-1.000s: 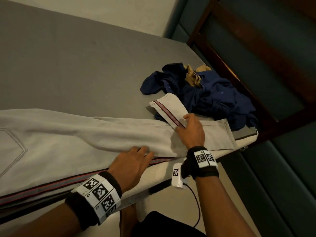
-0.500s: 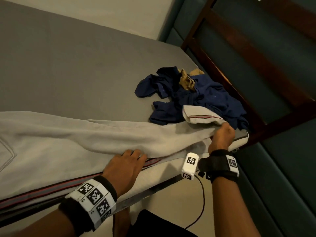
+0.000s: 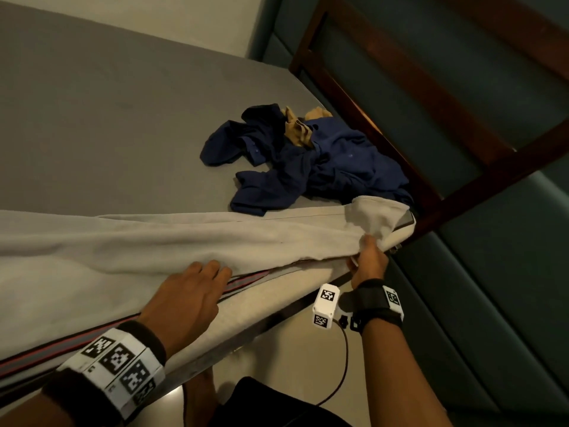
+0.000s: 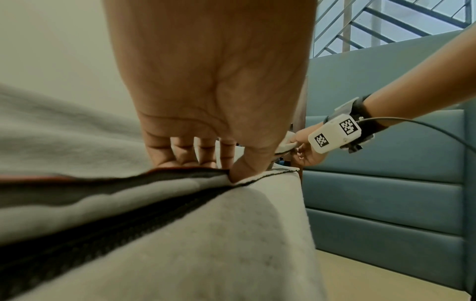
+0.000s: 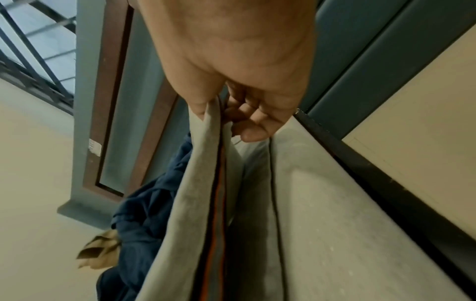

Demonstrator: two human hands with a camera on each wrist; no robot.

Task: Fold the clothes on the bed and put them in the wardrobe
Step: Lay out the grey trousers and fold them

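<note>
Light grey trousers (image 3: 154, 241) with a dark-and-red side stripe lie stretched along the bed's near edge, cuff end lifted. A crumpled navy shirt (image 3: 308, 167) lies beyond them, a tan garment (image 3: 297, 127) on top.

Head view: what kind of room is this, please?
Most likely a bedroom: a bed with a grey sheet, a padded teal wall panel, and loose clothes, a navy shirt and grey trousers.

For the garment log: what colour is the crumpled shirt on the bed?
Navy blue shirt, clearest in the head view.

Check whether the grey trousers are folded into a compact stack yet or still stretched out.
Stretched out. The grey trousers run lengthwise along the bed edge, right hand gripping the leg end.
</note>
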